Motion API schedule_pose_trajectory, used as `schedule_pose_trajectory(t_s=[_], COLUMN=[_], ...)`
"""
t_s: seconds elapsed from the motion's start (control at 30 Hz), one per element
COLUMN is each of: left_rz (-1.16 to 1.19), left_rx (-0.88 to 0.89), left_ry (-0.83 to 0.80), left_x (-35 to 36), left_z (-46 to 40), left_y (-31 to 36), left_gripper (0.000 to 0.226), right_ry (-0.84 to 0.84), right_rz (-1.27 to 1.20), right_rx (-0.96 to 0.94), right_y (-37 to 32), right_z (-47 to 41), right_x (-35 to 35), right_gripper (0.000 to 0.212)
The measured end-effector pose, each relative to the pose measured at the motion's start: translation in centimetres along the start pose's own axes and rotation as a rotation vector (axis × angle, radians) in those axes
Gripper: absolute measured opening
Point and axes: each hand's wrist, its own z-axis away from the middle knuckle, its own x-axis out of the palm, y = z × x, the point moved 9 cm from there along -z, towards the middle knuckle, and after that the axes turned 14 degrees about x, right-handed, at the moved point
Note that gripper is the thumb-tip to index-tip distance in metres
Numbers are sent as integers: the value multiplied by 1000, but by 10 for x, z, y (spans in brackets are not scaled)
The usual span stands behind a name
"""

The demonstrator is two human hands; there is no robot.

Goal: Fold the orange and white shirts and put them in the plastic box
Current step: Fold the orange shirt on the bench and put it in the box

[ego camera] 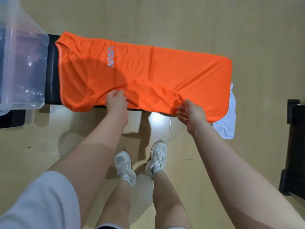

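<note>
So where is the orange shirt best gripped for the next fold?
Probably the near long edge of the orange shirt, from the person's side: it overhangs the black bench there, where the left hand already grips bunched fabric.

Orange shirt (148, 71): bright orange, pale lettering on the chest; spread flat lengthwise along the dark worktop (52, 66), collar end at 9 o'clock, hem end at 3 o'clock; near edge rumpled, one flap folded inward.
White shirt (228, 119): crumpled, mostly hidden beneath the orange shirt's hem end, hanging off at 4 o'clock.
Plastic box (24, 63): clear, standing at 9 o'clock, just beside the collar.
</note>
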Motion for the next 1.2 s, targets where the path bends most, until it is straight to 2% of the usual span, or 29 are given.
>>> schedule_pose_trajectory(t_s=[0.1, 0.27, 0.4, 0.5, 0.53, 0.6, 0.67, 0.8, 0.9, 1.03, 1.13, 1.2], left_rz=[-85, -186, -212, -200, -191, -138, -88, -128, -157, -251, -348, -341], left_rx=[-65, -179, -160, -134, -133, -145, -169, -123, -59, -2, 44, 33], left_ry=[-81, -187, -246, -186, -140, -28, 36, 14, 39, 77, 117, 158], left_x=[6, 43, 91, 122, 131, 145, 159, 177, 176, 171, 167, 163], left_z=[30, 81, 107, 124, 129, 139, 150, 160, 159, 158, 164, 168], left_y=[-21, -56, -81, -105, -113, -131, -148, -162, -158, -154, -146, -143], left_gripper=[30, 31, 28, 22, 23, 27, 27, 14, 8, 29, 30, 26], right_ry=[-24, 34, 69, 58, 38, -50, -165, -331, -373, -362, -352, -388], right_rz=[-42, 16, 45, 76, 92, 67, -22, -174, -250, -206, -109, -125], right_rx=[40, 95, 89, 135, 161, 207, 231, 309, 336, 371, 391, 414], right_y=[18, 27, 11, 4, 5, 7, 9, 28, 31, 25, 28, 29], right_z=[-5, -19, -51, -79, -90, -106, -118, -134, -140, -131, -123, -118], right_x=[-34, -96, -130, -147, -151, -150, -144, -144, -146, -147, -156, -159], right_gripper=[11, 7, 11, 10, 20, 34, 36, 15, 21, 14, 5, 6])
